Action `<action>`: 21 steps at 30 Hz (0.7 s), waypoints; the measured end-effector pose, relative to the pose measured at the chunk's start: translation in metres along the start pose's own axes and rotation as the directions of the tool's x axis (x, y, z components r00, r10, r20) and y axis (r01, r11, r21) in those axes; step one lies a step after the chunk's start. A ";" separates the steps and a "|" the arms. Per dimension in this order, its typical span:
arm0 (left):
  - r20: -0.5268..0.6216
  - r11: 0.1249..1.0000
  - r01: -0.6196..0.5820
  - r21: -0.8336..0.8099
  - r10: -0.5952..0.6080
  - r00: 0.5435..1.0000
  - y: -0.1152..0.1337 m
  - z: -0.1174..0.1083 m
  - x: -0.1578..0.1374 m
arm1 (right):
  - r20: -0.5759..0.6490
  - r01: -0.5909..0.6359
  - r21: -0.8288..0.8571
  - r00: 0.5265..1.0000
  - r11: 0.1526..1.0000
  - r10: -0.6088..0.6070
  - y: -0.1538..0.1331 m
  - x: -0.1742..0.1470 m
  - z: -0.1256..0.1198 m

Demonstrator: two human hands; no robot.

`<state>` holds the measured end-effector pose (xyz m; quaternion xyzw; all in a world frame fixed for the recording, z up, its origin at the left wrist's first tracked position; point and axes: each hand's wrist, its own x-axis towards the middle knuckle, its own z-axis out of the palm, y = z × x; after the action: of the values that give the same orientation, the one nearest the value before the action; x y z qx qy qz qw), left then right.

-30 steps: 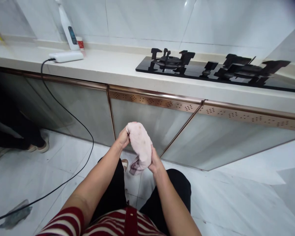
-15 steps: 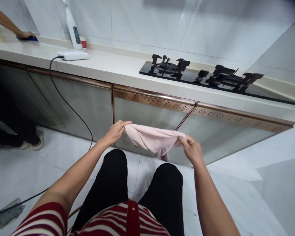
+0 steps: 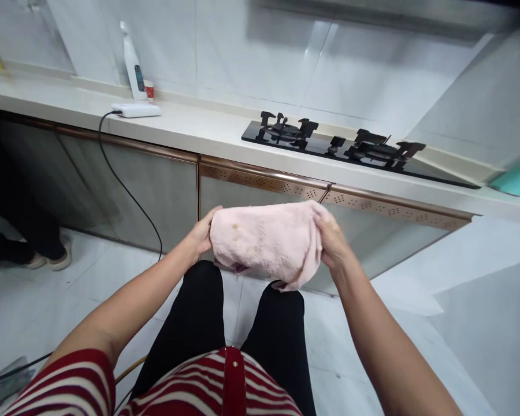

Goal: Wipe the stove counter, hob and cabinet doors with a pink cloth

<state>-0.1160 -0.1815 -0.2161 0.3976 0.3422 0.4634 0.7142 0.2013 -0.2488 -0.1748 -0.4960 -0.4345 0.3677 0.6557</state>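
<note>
A pale pink cloth (image 3: 264, 240) is stretched between my hands above my knees, in front of the cabinet doors. Its face shows faint brownish stains, and a dark reddish patch peeks out along the lower edge. My left hand (image 3: 203, 232) grips the cloth's left end, fingers partly hidden behind it. On the other side, my right hand (image 3: 333, 238) is closed on the right end, where the fabric folds over and hangs down a little.
A black gas stove (image 3: 329, 147) sits on the white counter (image 3: 199, 130). Farther left stand a white spray bottle (image 3: 134, 66), a small red-and-white container (image 3: 149, 90) and a white power bank (image 3: 137, 110) with a black cable (image 3: 127, 190). Another person's legs (image 3: 21, 214) show at left.
The cloth has gone from a narrow, sagging strip to a broader, flatter face turned toward me. Both hands still hold its ends. The other person's hand has left the view at upper left.
</note>
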 end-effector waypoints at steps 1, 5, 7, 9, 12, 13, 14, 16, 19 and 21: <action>0.018 0.991 0.135 -0.021 -0.135 0.991 -0.010 0.001 -0.002 | 0.024 -0.015 -0.046 1.000 0.999 0.016 0.000 -0.001 0.004; 0.145 0.897 0.421 0.136 -0.439 0.887 -0.041 0.007 -0.014 | 0.052 -0.016 -0.177 0.998 0.984 0.025 -0.010 0.006 0.015; 0.199 0.916 0.327 0.230 -0.374 0.906 -0.039 0.009 -0.016 | 0.021 -0.005 -0.204 1.000 0.979 0.010 -0.021 0.018 0.011; 0.223 0.930 0.151 0.335 -0.234 0.946 -0.023 0.010 -0.013 | -0.011 0.019 -0.279 1.000 0.960 -0.023 -0.033 0.031 -0.001; 0.219 0.778 -0.193 0.598 0.074 0.973 0.013 0.009 0.000 | -0.057 0.068 -0.383 0.994 0.921 -0.097 -0.047 0.045 -0.021; 0.215 0.671 -0.284 0.685 0.186 0.959 0.025 0.008 0.004 | -0.073 0.080 -0.393 0.990 0.916 -0.118 -0.050 0.048 -0.027; 0.212 0.556 -0.339 0.758 0.282 0.936 0.036 0.006 0.008 | -0.084 0.090 -0.395 0.987 0.914 -0.134 -0.053 0.049 -0.032; 0.211 0.362 -0.373 0.854 0.413 0.886 0.055 0.005 0.012 | -0.091 0.106 -0.400 0.984 0.910 -0.155 -0.056 0.049 -0.039; 0.248 0.190 -0.395 0.899 0.525 0.815 0.074 0.008 0.009 | -0.083 0.133 -0.411 0.980 0.902 -0.182 -0.059 0.048 -0.044; 0.274 0.169 -0.430 0.887 0.558 0.784 0.082 0.012 0.005 | -0.078 0.149 -0.421 0.977 0.895 -0.199 -0.058 0.048 -0.045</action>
<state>-0.1360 -0.1587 -0.1384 0.7857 0.4310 0.4165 0.1531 0.2634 -0.2336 -0.1141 -0.6033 -0.5049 0.1772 0.5914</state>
